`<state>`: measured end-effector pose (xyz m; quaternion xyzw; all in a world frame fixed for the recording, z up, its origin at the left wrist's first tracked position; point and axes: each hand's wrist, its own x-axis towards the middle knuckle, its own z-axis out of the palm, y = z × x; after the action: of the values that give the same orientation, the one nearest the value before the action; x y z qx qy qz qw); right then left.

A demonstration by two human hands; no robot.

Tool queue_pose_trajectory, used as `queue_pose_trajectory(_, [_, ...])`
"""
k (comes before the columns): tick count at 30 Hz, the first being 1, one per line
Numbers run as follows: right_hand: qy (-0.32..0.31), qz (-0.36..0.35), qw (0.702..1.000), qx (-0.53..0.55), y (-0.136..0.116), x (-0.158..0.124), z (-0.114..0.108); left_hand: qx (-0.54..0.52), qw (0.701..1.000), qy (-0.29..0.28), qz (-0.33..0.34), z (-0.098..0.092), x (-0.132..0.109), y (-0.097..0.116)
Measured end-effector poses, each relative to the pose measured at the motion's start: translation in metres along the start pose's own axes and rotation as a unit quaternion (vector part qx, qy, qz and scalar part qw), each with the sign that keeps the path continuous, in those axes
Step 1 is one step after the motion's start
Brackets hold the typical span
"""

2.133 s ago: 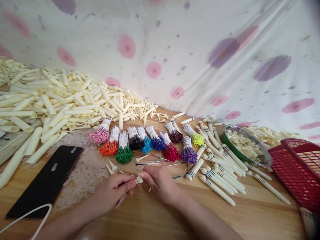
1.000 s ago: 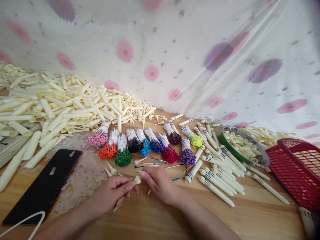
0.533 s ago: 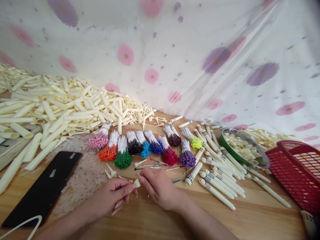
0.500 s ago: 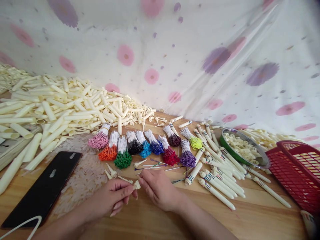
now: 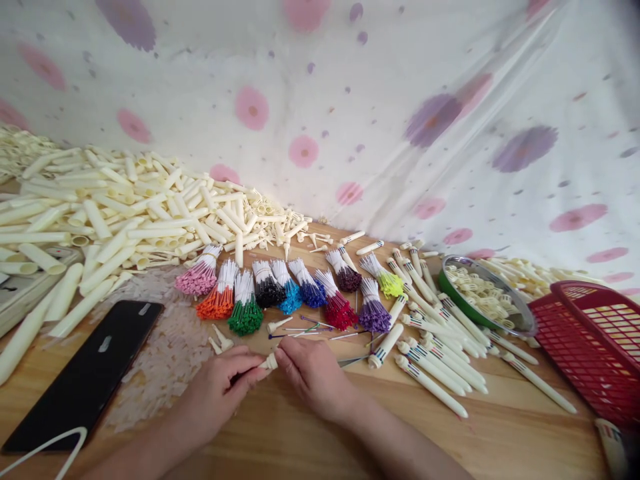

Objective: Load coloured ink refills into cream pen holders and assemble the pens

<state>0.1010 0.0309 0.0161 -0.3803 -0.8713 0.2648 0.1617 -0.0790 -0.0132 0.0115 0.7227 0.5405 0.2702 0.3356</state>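
Observation:
My left hand [image 5: 225,387] pinches a small cream plastic part [image 5: 270,362] between thumb and fingers. The fingertips of my right hand [image 5: 313,377] are closed at the other end of the same part. Just behind the hands lie loose thin coloured refills [image 5: 317,328] and a small cream piece [image 5: 277,325]. Rubber-banded refill bundles stand in a curved group, among them green [image 5: 245,313], orange [image 5: 219,300] and purple [image 5: 374,313]. Metal tweezers [image 5: 353,361] rest beside my right hand, partly hidden by it.
Cream pen barrels [image 5: 125,207] are heaped at the left, by a black phone [image 5: 95,367] and clear plastic bits [image 5: 160,353]. Assembled pens [image 5: 435,380], a green-sided bowl [image 5: 465,307] of cream parts and a red basket [image 5: 585,347] are at the right. A flowered sheet [image 5: 310,87] hangs behind.
My left hand has turned over the cream part, its fingers now more tucked in. The part has shifted slightly left and up. My right hand has barely moved.

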Motion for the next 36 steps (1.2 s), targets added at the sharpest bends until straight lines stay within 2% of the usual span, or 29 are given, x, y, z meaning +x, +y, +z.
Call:
queue_pose_trajectory(4, [0.011,0.051,0.996,0.076,-0.002,-0.002,0.006,0.057,0.994,0.057,0.078,0.003,-0.003,-0.001])
queue_pose_trajectory(7, [0.017,0.105,0.986,0.125,-0.004,-0.003,0.011,0.139,0.975,0.095,0.142,0.008,-0.006,-0.002])
queue_pose_trajectory(12, [-0.011,0.165,0.976,0.141,-0.005,-0.002,0.014,0.239,0.943,0.139,0.187,0.016,-0.009,-0.005])
queue_pose_trajectory(14, [-0.034,0.168,0.977,0.124,-0.004,-0.001,0.01,0.238,0.944,0.132,0.183,0.017,-0.009,-0.008])
queue_pose_trajectory(17, [-0.078,0.147,0.985,0.042,-0.001,0.002,-0.003,0.198,0.964,0.094,0.149,0.015,-0.007,-0.011])
queue_pose_trajectory(19, [-0.067,0.134,0.988,-0.028,0.002,0.006,-0.016,0.195,0.969,0.077,0.133,0.013,-0.005,-0.011])
queue_pose_trajectory(22, [-0.027,0.073,0.991,-0.105,0.008,0.015,-0.028,0.257,0.95,0.072,0.16,0.011,-0.001,-0.01])
queue_pose_trajectory(25, [-0.073,-0.022,0.98,-0.184,0.013,0.027,-0.025,0.302,0.933,0.071,0.185,0.013,0.0,-0.009])
queue_pose_trajectory(28, [-0.096,-0.048,0.969,-0.224,0.016,0.037,-0.012,0.298,0.936,0.071,0.172,0.016,-0.001,-0.011])
queue_pose_trajectory(33, [-0.071,-0.043,0.978,-0.192,0.017,0.036,-0.009,0.226,0.963,0.079,0.122,0.012,-0.002,-0.015])
queue_pose_trajectory(34, [-0.056,-0.035,0.988,-0.143,0.016,0.033,-0.011,0.195,0.972,0.089,0.101,0.01,-0.002,-0.014])
queue_pose_trajectory(36, [-0.018,-0.007,1.0,0.022,0.013,0.027,-0.017,0.119,0.986,0.107,0.043,0.006,-0.001,-0.01])
